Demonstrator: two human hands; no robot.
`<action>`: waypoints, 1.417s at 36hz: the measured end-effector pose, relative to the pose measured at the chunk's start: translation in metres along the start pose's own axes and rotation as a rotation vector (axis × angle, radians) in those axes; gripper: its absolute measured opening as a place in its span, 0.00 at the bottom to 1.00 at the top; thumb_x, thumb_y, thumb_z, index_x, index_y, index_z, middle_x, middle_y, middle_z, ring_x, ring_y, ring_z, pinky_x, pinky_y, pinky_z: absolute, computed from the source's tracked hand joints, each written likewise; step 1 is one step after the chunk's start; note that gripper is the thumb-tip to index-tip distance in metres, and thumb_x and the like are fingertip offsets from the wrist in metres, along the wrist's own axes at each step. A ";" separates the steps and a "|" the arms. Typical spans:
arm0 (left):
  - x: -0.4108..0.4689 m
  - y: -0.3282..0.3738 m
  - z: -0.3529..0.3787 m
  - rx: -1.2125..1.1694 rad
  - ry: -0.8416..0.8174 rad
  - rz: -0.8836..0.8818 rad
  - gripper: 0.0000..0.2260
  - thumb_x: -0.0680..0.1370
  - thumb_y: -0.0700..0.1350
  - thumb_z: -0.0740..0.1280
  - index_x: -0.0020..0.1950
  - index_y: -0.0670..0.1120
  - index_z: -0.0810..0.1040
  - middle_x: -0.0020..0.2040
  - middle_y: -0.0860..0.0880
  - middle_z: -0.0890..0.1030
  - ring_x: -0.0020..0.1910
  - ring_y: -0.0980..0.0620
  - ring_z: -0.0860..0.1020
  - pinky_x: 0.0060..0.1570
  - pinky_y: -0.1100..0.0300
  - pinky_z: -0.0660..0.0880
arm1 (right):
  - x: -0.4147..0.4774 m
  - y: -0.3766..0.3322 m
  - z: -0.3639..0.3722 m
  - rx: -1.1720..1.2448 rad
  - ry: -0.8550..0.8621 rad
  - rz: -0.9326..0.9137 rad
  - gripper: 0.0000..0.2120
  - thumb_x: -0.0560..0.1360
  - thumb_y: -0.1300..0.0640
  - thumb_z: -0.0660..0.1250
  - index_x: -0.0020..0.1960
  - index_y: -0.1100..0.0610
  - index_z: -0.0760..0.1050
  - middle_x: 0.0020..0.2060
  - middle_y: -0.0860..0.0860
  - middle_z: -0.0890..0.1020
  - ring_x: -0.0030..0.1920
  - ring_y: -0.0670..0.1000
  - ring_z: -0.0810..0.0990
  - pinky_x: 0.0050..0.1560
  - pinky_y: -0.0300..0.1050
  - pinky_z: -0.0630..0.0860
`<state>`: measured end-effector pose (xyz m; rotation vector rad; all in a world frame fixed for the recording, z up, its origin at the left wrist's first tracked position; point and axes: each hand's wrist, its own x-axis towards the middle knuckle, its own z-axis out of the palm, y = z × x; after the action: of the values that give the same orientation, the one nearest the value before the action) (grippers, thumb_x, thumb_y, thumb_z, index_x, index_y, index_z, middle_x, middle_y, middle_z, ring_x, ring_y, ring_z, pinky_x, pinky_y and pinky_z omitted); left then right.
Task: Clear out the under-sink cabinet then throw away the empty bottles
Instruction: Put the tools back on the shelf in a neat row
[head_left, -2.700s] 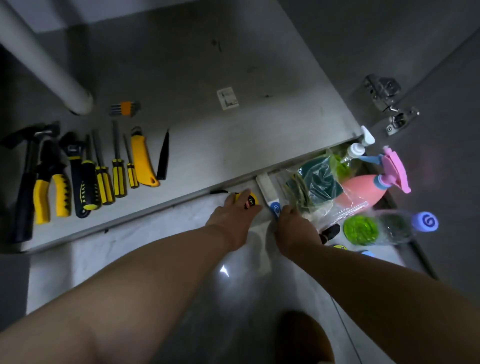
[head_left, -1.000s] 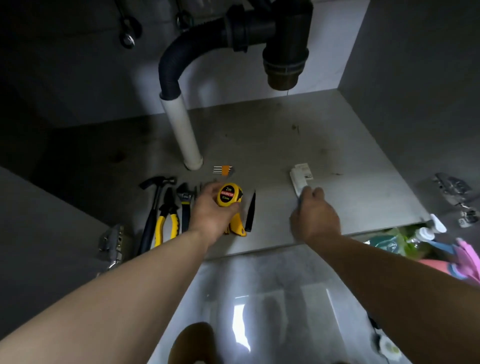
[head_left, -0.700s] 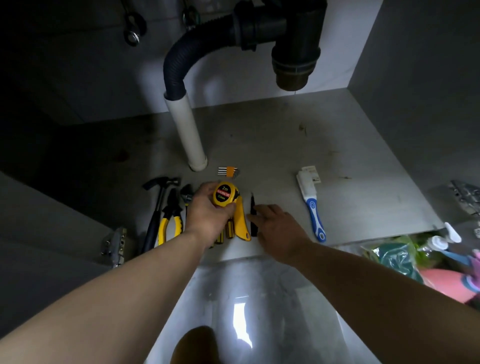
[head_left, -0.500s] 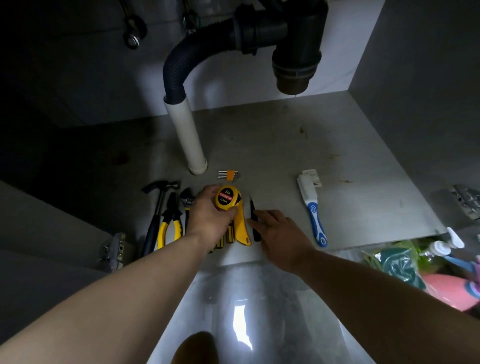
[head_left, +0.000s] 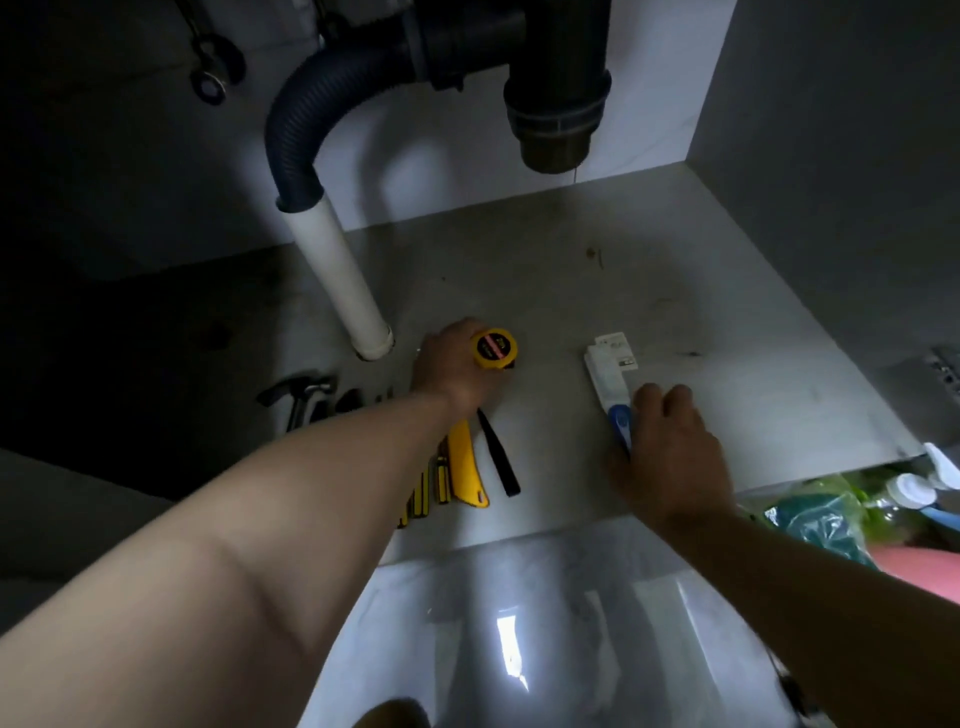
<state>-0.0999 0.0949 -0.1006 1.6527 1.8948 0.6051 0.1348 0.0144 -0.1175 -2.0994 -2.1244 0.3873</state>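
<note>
The open under-sink cabinet is dim, its grey cabinet floor (head_left: 649, 312) lit toward the back wall, with a black drain trap (head_left: 556, 104) overhead at 12 o'clock and a white pipe (head_left: 337, 280) dropping to the floor at 11 o'clock. The left hand (head_left: 452, 371) sits mid-floor, fingers clamped on a yellow tape measure (head_left: 493, 348); its pink face label is too blurred to read. Just below that hand, toward 6 o'clock, lie a yellow utility knife (head_left: 465, 462) and a thin black tool (head_left: 498, 452), with a hammer (head_left: 301, 395) at 9 o'clock. At 3 o'clock the right hand (head_left: 670, 457) curls over the blue handle of a white brush (head_left: 608, 384); whether it grips, I cannot tell. A small printed label (head_left: 618, 348) beside the brush head is illegible. Bottles (head_left: 909, 488) wait on the floor outside, at 4 o'clock.
</note>
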 end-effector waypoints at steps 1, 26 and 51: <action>0.006 0.001 0.003 0.009 0.003 0.000 0.24 0.70 0.46 0.79 0.64 0.45 0.79 0.63 0.44 0.81 0.63 0.43 0.77 0.63 0.50 0.74 | 0.001 0.004 -0.001 0.045 -0.060 0.068 0.23 0.73 0.47 0.69 0.61 0.55 0.64 0.54 0.56 0.71 0.48 0.58 0.77 0.46 0.57 0.80; -0.104 -0.006 0.012 0.700 -0.281 0.318 0.20 0.81 0.58 0.62 0.70 0.54 0.75 0.76 0.50 0.70 0.73 0.49 0.69 0.72 0.53 0.62 | -0.016 -0.050 0.019 0.194 -0.182 0.003 0.17 0.78 0.57 0.63 0.65 0.59 0.66 0.58 0.58 0.75 0.54 0.61 0.80 0.51 0.49 0.75; -0.149 0.052 0.039 0.484 -0.220 0.641 0.13 0.77 0.45 0.67 0.61 0.49 0.78 0.60 0.49 0.75 0.60 0.46 0.75 0.58 0.50 0.73 | -0.027 0.072 -0.075 0.109 -0.395 -0.032 0.09 0.77 0.51 0.66 0.52 0.56 0.77 0.52 0.56 0.84 0.55 0.58 0.80 0.56 0.46 0.75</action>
<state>-0.0215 -0.0457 -0.0792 2.5550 1.3993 0.1756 0.2247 -0.0057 -0.0629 -2.0594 -2.2688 0.9615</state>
